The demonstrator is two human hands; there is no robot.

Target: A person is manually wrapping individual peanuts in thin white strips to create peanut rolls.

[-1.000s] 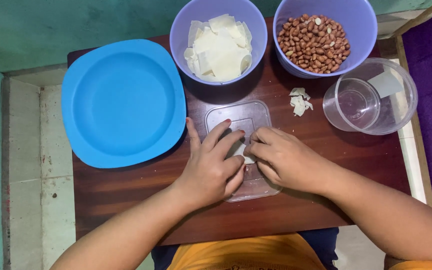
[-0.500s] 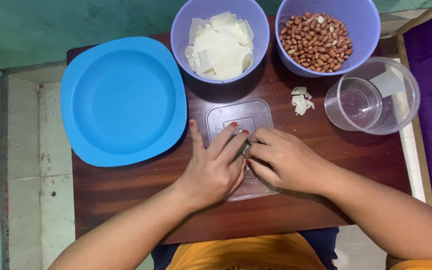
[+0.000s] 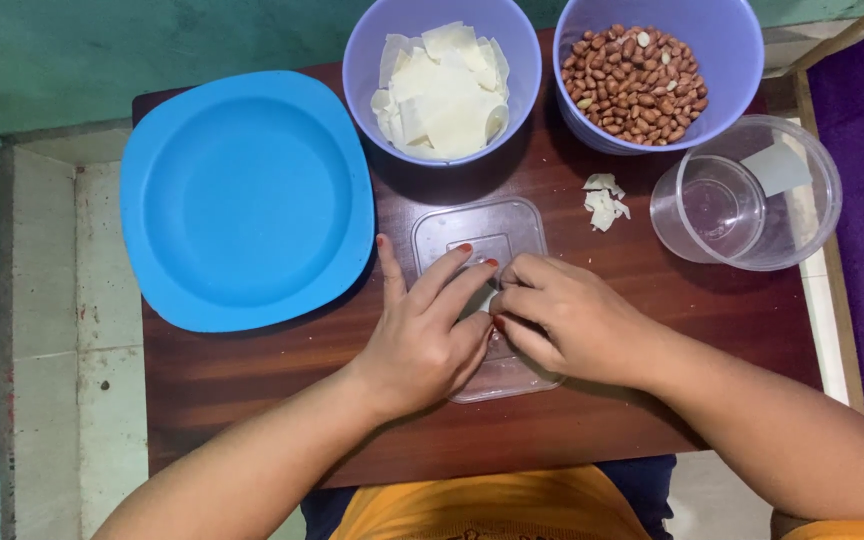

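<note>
Head view: your left hand (image 3: 422, 335) and right hand (image 3: 562, 320) meet over the clear lid (image 3: 482, 235) on the bench (image 3: 252, 370). Both grips pinch a small pale piece (image 3: 485, 301) between fingertips, just below the bowls.

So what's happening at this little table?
A person has both hands on a clear plastic lid lying flat on the wooden table. The left hand and right hand pinch something small and pale between their fingertips. Behind sit a bowl of white wrappers, a bowl of peanuts and a blue plate.
</note>
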